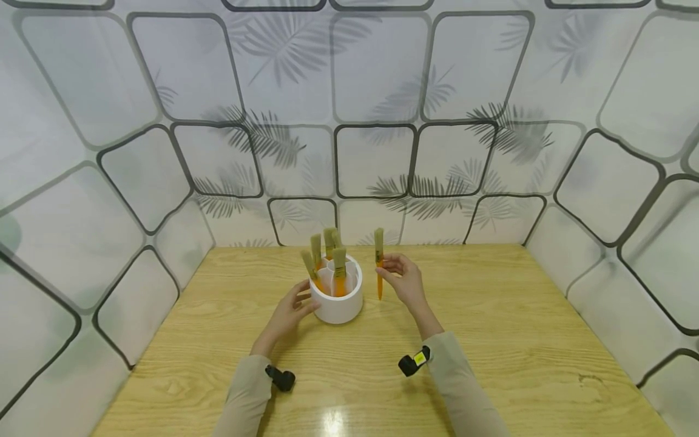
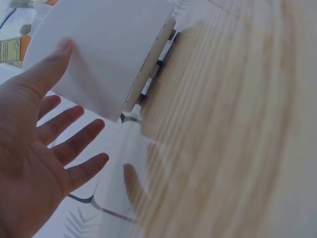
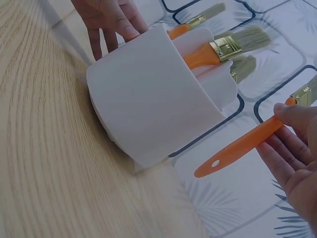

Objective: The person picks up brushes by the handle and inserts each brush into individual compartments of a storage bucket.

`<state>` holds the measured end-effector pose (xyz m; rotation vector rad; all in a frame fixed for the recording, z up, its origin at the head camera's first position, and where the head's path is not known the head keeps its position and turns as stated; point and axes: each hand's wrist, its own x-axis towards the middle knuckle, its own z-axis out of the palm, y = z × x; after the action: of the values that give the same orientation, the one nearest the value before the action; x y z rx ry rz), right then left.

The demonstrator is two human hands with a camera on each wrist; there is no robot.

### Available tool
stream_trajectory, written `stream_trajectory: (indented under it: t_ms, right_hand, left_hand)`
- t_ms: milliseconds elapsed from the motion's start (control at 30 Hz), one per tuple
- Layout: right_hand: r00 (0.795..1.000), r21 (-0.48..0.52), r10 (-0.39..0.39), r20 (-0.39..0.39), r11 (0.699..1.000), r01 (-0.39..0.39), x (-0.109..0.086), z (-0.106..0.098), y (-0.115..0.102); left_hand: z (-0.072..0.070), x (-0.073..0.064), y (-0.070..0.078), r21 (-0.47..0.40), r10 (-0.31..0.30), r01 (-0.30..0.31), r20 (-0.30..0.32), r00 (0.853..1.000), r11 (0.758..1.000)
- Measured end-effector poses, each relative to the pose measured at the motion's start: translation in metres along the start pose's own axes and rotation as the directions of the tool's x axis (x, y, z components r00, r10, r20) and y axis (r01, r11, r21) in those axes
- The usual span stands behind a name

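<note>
A round white holder with inner dividers stands on the table, several paintbrushes upright inside it, bristles up. One of these is the front paintbrush, with an orange handle and metal band. At the holder's left side is my left hand; in the left wrist view its thumb lies against the white wall and the other fingers are spread and fairly straight. To the right of the holder, my right hand pinches another paintbrush by its orange handle near the metal band. That brush hangs upright beside the holder, its holed handle end downward.
The light wooden table reaches to a patterned curtain at the back and both sides. Black wrist cameras sit on both of my sleeves. Light reflects off the table's front edge.
</note>
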<state>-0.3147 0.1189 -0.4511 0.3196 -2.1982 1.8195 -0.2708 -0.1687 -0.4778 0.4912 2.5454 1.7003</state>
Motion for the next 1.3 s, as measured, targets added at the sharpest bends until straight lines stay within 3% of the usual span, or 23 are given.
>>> stream_trajectory:
  t_ms: [333, 567, 767, 867, 1067, 1300]
  right_hand:
    - [1.000, -0.020, -0.022, 0.007, 1.000, 0.022, 0.002, 0.002, -0.001]
    - [0.999, -0.015, -0.041, 0.003, 0.999, 0.041, 0.003, 0.005, -0.005]
    - [0.992, 0.009, -0.125, -0.016, 0.992, 0.125, 0.003, 0.008, -0.008]
    - [0.992, 0.028, -0.125, -0.017, 0.992, 0.126, 0.003, 0.009, -0.010]
    - [0.998, 0.042, -0.067, 0.016, 0.997, 0.067, -0.004, 0.011, -0.040]
    - [0.994, 0.033, -0.105, 0.020, 0.994, 0.105, -0.007, 0.018, -0.052]
  left_hand:
    - [0.002, 0.012, -0.035, 0.015, 0.022, -0.021, -0.074, 0.997, 1.000]
    - [0.001, 0.013, -0.035, 0.022, 0.051, -0.049, -0.079, 0.996, 0.999]
    - [0.000, 0.012, -0.035, 0.024, 0.038, -0.036, -0.068, 0.997, 0.999]
    - [0.000, 0.011, -0.034, 0.027, 0.038, -0.037, -0.057, 0.998, 0.999]
    - [0.001, 0.012, -0.037, 0.031, 0.033, -0.031, -0.047, 0.998, 0.999]
    - [0.001, 0.012, -0.037, 0.038, 0.028, -0.027, -0.038, 0.999, 0.999]
